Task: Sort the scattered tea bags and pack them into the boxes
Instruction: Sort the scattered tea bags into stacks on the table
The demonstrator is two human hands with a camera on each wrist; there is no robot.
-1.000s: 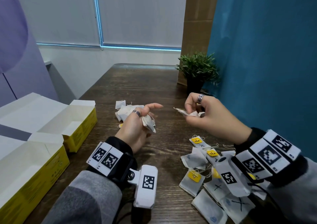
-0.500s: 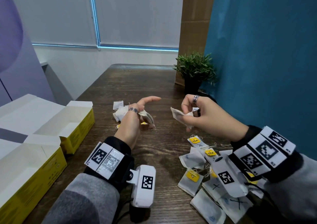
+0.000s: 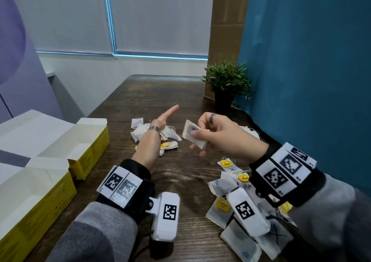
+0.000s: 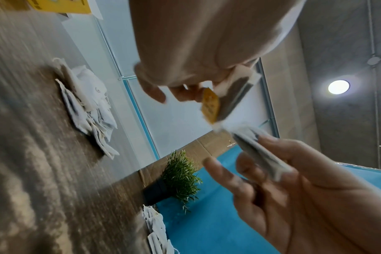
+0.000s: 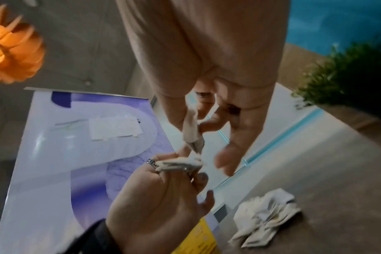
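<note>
Turned flatter since earlier, white tea bag (image 3: 194, 134) in right grip (image 3: 218, 136); left grip (image 3: 149, 141) pinches bags (image 3: 169, 134)

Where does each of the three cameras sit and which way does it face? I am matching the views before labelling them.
Head: worn on the head, looking forward and down the table; shows both sleeves, left hand and right hand.
Left wrist: under the left wrist, facing along the palm toward the right hand and potted plant.
Right wrist: under the right wrist, facing the left hand and a yellow box.
Shared: all three show both hands holding tea bags; the left hand's stack appears in each.
</note>
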